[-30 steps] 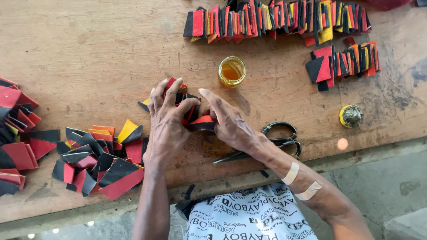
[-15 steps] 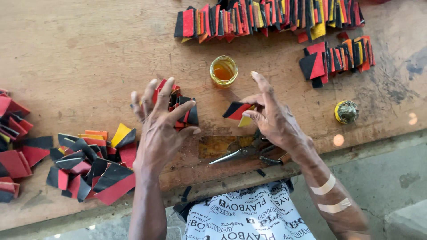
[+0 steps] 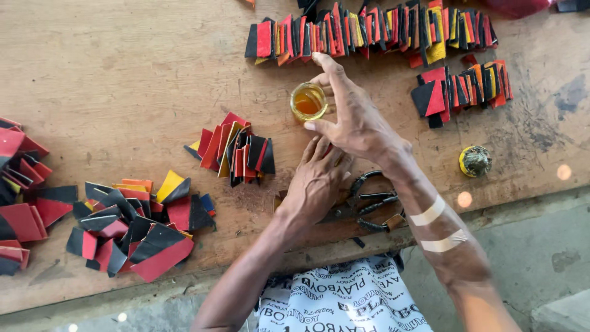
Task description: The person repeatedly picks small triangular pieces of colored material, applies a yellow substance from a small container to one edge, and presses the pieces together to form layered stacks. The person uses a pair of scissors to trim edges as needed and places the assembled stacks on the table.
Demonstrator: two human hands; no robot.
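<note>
My left hand [image 3: 316,184] lies over part of the scissors [image 3: 372,203], hiding their blades. My right hand's fingers [image 3: 335,77] cover one side of the small jar [image 3: 307,101]. The piles of coloured pieces [image 3: 21,184] at the bench's left edge run out of frame.

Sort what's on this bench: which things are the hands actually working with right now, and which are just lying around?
In hand:
- small jar of amber liquid, right hand over it
- left hand flat on the wooden bench, just below the jar

Lying about:
- fanned stack of red, black and yellow pieces
- loose heap
- long rows at the far edge
- scissors
- small yellow cap
</note>
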